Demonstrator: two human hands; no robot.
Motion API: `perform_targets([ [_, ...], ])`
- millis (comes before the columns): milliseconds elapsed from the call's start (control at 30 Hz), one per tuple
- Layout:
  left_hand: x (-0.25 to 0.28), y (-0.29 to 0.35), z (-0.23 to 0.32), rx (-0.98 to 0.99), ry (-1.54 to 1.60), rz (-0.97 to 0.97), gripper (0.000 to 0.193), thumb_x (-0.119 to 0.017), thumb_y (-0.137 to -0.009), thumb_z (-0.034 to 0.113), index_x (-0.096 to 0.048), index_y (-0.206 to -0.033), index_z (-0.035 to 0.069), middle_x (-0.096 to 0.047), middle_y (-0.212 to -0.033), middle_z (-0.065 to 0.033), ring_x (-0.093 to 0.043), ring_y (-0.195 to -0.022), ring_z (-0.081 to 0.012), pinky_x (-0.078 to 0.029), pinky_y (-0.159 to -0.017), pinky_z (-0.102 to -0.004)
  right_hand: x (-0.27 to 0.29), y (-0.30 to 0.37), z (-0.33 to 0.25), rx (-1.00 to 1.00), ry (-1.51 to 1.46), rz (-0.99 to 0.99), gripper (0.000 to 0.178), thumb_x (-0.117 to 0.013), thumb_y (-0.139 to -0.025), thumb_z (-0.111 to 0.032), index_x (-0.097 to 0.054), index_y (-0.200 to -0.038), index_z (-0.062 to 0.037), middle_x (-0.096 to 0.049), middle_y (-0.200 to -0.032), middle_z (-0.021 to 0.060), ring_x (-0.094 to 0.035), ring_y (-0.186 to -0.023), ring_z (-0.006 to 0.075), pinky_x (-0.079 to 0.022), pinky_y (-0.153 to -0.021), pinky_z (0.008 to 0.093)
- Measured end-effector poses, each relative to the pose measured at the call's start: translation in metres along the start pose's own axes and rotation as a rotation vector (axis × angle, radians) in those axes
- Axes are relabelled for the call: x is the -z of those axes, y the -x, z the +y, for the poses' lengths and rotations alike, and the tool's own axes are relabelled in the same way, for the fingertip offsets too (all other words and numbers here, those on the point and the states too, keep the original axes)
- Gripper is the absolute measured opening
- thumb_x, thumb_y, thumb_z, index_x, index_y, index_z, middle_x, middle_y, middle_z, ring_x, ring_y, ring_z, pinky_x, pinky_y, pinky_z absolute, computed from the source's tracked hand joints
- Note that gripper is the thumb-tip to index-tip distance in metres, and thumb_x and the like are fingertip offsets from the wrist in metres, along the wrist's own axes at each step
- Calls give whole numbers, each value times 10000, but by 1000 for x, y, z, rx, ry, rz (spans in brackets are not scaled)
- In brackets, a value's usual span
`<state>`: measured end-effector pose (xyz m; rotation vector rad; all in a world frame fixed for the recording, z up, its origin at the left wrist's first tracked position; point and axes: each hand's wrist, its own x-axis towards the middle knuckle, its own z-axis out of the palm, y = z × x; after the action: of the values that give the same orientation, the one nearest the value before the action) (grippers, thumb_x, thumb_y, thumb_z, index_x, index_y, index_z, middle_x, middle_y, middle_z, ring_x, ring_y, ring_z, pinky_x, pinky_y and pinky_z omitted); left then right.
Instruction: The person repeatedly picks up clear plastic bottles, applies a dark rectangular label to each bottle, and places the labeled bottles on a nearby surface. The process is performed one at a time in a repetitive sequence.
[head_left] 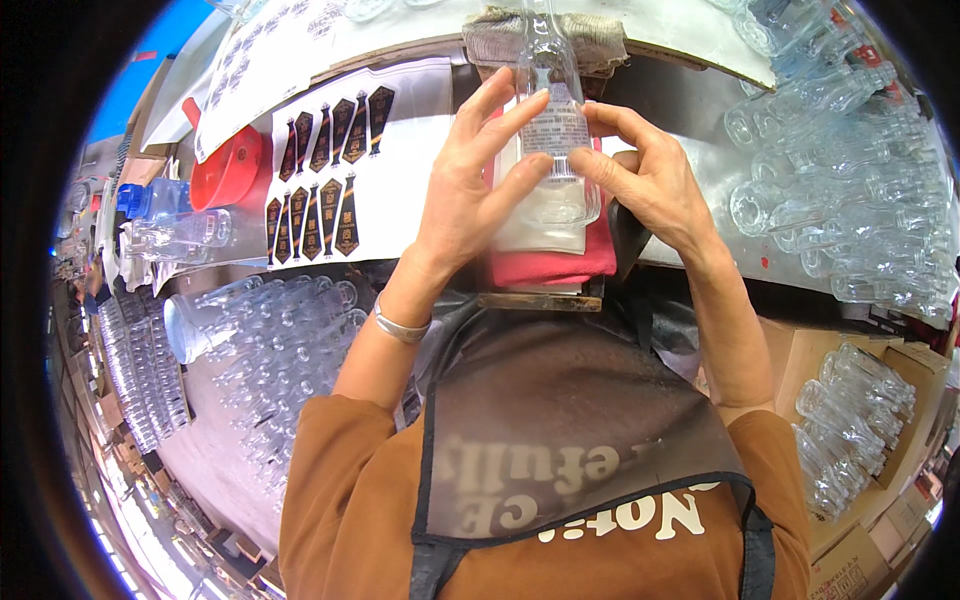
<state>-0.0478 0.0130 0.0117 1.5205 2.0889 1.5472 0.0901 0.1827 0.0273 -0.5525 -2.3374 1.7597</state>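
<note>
A clear glass bottle (574, 203) lies with its neck pointing away from me, over a pink cloth (545, 268) and a pale pad on a small stand. A printed transparent label (556, 133) sits on its upper side. My left hand (478, 180) has its fingers stretched and spread, with fingertips and thumb touching the label's left side. From the right, my right hand (655, 178) grips the bottle's side, its thumb and forefinger at the label's right edge and its other fingers curled. The bottle's underside is hidden.
To the left lie a white sheet of dark tie-shaped labels (322, 140), a red plastic container (240, 170) and a blue-capped bottle (150, 198). Clear bottles (830, 190) crowd the right; more stand lower left (280, 370). A cardboard box (900, 400) holds several bottles. A folded rag (495, 40) lies beyond.
</note>
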Motion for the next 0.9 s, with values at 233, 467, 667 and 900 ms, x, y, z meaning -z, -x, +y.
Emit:
perform_targets([
  [233, -2, 1, 0, 9, -4, 0, 530, -756, -869, 142, -624, -1382, 149, -437, -1517, -199, -485, -1358, -334, -410, -1111, -424, -5, 0, 7, 75, -38, 74, 611, -772, -874, -324, -587, -1321, 49, -697, -1091, 115, -603, -716, 67, -499, -661, 236],
  [467, -3, 3, -1, 9, 6, 4, 535, -757, -865, 139, -621, -1383, 145, -444, -1513, -199, -487, -1355, -332, -415, -1103, -421, -1, 0, 5, 39, 19, 14, 578, -739, -921, -223, -528, -1383, 53, -652, -1228, 107, -637, -757, 63, -504, -673, 222],
  [667, 0, 3, 1, 29, -14, -17, 518, -720, -907, 217, -601, -1402, 122, -447, -1528, -186, -448, -1401, -325, -361, -1145, -432, 17, -8, 36, -64, -522, 208, 363, -637, -989, -298, -657, -1177, 12, -714, -972, 113, -618, -681, 101, -534, -621, 241],
  [900, 0, 2, 2, 25, -16, -3, 527, -747, -859, 146, -626, -1372, 131, -439, -1521, -209, -474, -1371, -351, -388, -1127, -429, 17, 4, 4, 143, -312, 96, 333, -626, -978, -127, -589, -1289, -15, -645, -1157, 38, -595, -1047, 90, -487, -908, 259],
])
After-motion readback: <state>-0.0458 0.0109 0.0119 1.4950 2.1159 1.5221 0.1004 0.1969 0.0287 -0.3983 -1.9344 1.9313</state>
